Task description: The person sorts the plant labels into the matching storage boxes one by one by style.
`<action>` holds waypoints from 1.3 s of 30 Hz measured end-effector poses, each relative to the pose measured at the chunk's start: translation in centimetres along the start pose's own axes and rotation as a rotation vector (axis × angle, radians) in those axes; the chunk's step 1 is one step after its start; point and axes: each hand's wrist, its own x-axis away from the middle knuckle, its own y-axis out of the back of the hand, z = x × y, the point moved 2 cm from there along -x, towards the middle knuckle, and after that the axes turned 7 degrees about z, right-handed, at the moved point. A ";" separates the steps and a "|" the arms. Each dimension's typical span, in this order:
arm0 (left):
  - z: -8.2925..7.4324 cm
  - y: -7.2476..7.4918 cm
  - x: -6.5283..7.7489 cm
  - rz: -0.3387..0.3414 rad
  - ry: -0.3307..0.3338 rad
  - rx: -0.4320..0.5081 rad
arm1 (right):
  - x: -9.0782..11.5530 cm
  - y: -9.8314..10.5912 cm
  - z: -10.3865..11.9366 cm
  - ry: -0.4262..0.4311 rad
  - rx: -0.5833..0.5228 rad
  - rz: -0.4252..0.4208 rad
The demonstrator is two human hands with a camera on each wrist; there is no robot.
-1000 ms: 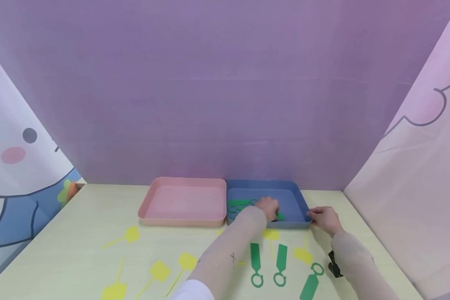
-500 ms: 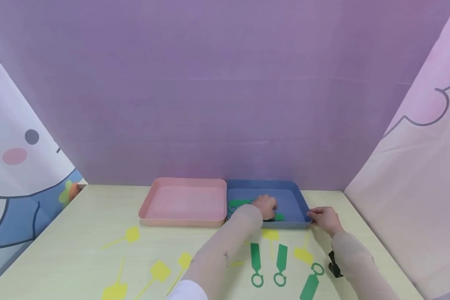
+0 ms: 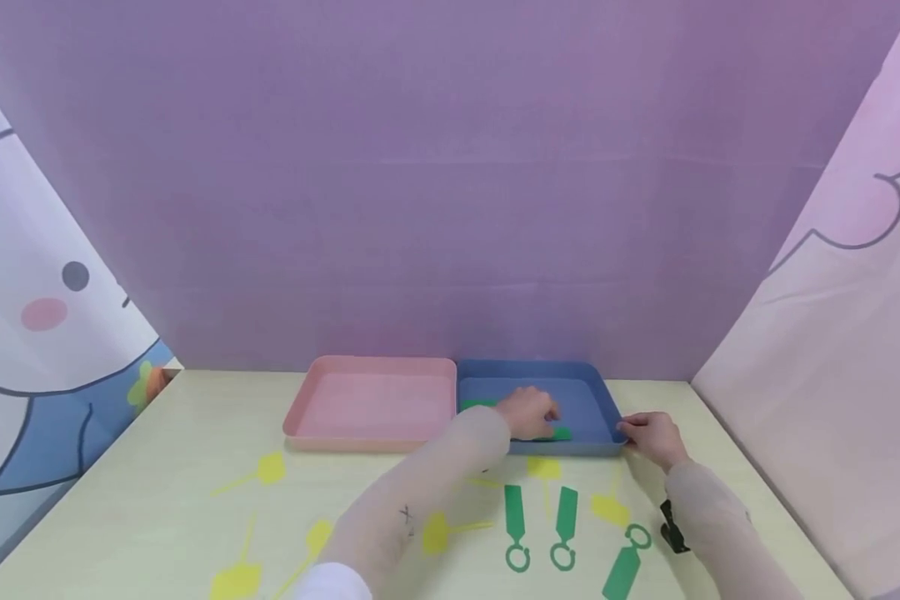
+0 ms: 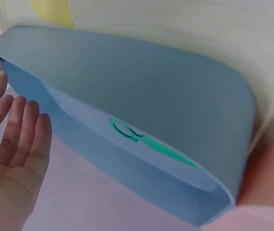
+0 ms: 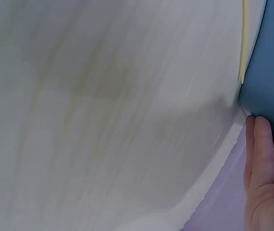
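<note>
In the head view my left hand (image 3: 527, 413) reaches into the blue tray (image 3: 570, 450), over flat green tags with ring ends. One green tag (image 3: 562, 434) shows right of the fingers, another green strip (image 3: 478, 404) left of the wrist. The left wrist view shows this hand (image 4: 14, 163) with relaxed, slightly bent fingers and nothing between them; a green tag (image 4: 168, 151) lies inside the tray. My right hand (image 3: 654, 439) pinches the tray's near right corner, and the right wrist view also shows those fingers (image 5: 264, 149) on its blue wall.
A pink tray (image 3: 367, 446) abuts the blue one on the left. Nearer me lie green tags (image 3: 514, 510) and several yellow paddle-shaped pieces (image 3: 272, 468). A small black object (image 3: 673, 533) is by the right sleeve. A purple curtain (image 3: 450, 208) stands behind.
My left hand has shifted slightly left inside the blue tray, its forearm swinging left and uncovering a yellow piece on the table. The right hand stays at the tray's corner.
</note>
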 end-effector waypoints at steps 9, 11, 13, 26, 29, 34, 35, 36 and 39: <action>0.9 0.6 2.6 -0.021 -0.126 0.029 | -0.2 0.3 0.3 0.015 0.024 0.004; 0.8 0.7 3.3 -0.024 -0.134 0.029 | -0.2 0.4 0.3 0.020 0.032 -0.002; 0.5 0.7 4.0 -0.021 -0.143 -0.003 | -0.3 0.4 0.2 0.022 0.031 -0.004; -0.5 -1.6 8.5 0.145 -0.333 -0.228 | -0.2 0.6 -0.4 0.017 0.040 -0.010; -0.5 -2.3 8.6 0.184 -0.399 -0.272 | -0.2 0.8 -0.5 0.019 0.051 -0.015; -0.4 -3.4 8.4 0.215 -0.507 -0.379 | -0.2 0.9 -0.7 0.018 0.050 -0.027; -0.4 -3.6 8.4 0.217 -0.522 -0.400 | -0.2 0.9 -0.8 0.022 0.049 -0.025; -0.4 -3.7 8.3 0.217 -0.533 -0.421 | -0.2 0.9 -0.8 0.019 0.046 -0.026; -0.5 -3.9 8.2 0.223 -0.557 -0.462 | -0.2 0.8 -0.8 0.016 0.043 -0.026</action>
